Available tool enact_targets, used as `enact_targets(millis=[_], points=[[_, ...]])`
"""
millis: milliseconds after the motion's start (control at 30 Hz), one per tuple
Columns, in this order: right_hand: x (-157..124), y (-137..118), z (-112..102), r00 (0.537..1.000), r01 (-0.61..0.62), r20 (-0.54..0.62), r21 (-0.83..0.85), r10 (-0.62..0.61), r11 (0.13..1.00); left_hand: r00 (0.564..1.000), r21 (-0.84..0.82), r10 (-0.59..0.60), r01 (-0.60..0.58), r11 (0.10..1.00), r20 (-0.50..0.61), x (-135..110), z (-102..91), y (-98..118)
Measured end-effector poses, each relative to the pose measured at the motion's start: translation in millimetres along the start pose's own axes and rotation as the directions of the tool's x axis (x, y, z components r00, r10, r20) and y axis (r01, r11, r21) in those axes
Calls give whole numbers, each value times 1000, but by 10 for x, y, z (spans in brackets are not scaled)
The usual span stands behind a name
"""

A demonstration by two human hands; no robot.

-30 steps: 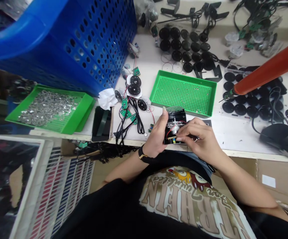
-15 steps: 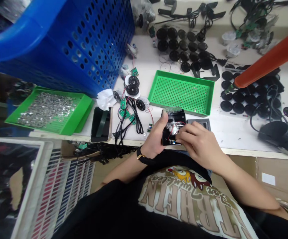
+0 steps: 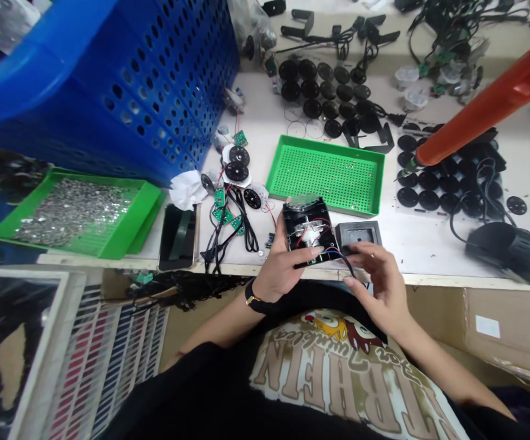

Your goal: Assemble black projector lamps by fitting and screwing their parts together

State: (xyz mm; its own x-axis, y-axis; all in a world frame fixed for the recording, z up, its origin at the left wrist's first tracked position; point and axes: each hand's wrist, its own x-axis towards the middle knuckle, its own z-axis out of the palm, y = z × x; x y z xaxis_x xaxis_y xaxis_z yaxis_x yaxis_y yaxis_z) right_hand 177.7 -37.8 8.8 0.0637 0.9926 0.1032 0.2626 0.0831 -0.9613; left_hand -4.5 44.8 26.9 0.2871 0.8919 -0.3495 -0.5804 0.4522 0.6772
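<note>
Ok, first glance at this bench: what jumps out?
The big blue crate dominates the upper left, and an orange tube cuts across the upper right. Two bright green trays sit mid-frame: the tray of metal bits at left and the perforated tray at centre. Just below that, the left hand holds a black wired unit, with the right hand close by.
</note>
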Motion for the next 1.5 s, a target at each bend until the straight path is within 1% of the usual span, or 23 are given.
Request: enact_targets(millis=[67,100,167,233,333,400,533,633,733,833,900,967,1000,1033,1067,1100,1133,1200,1233,1267,1333,1400,1500], points=[[-134,64,13,994,25,-104,-87,-34,996,999,17,32,-32,999,3,8,7,-30],[-159,70,22,980,86,-164,-161,-112,983,999,30,53,-53,998,7,5,12,-53],[-125,36,38,919,229,-237,-334,-317,914,995,64,96,-96,993,11,-15,25,-110],[-22,-30,52,865,315,-217,-466,-452,827,992,103,124,-124,987,7,-49,37,-169],[123,-128,76,863,369,-100,-544,-495,754,988,143,156,-153,978,-7,-93,34,-231],[160,-177,103,874,383,-37,-562,-485,733,975,179,220,-215,960,-11,-102,12,-248],[159,-251,170,921,321,1,-566,-388,759,925,349,379,-364,864,29,-86,-48,-265],[187,-295,191,950,259,-11,-528,-311,809,893,449,446,-421,788,54,-74,-61,-284],[245,-336,175,976,172,-31,-487,-214,856,845,558,531,-468,686,56,-69,-43,-315],[304,-376,161,999,-2,-52,-341,-16,940,761,666,644,-520,535,77,-77,-38,-379],[326,-395,184,985,-170,-39,-155,165,973,678,731,725,-555,397,120,-89,-47,-434],[327,-401,237,951,-309,-5,46,309,950,591,774,790,-573,271,161,-100,-53,-472],[322,-398,269,939,-341,4,115,343,933,562,785,810,-573,237,165,-103,-51,-476],[315,-391,299,939,-340,-2,145,344,929,549,788,821,-571,231,157,-102,-45,-466],[308,-381,323,950,-305,-24,133,311,943,557,783,820,-567,256,136,-96,-36,-443],[305,-368,338,968,-240,-51,84,245,967,589,766,801,-562,312,106,-87,-24,-408],[305,-355,340,985,-154,-70,15,155,988,645,732,760,-554,396,76,-74,-12,-363],[318,-335,314,998,18,-55,-109,-24,994,782,611,622,-507,607,31,-43,5,-266],[328,-331,289,996,77,-29,-142,-82,987,842,537,540,-466,703,23,-30,8,-221],[340,-332,261,994,109,0,-154,-110,982,885,467,466,-422,777,24,-19,8,-183],[361,-345,208,996,87,47,-146,-81,985,927,370,375,-356,858,21,-9,0,-133],[377,-363,169,996,-18,85,-111,28,994,940,328,341,-325,887,8,-10,-9,-116],[390,-376,139,971,-195,138,-26,197,980,945,317,326,-304,898,-15,-22,-10,-120]])
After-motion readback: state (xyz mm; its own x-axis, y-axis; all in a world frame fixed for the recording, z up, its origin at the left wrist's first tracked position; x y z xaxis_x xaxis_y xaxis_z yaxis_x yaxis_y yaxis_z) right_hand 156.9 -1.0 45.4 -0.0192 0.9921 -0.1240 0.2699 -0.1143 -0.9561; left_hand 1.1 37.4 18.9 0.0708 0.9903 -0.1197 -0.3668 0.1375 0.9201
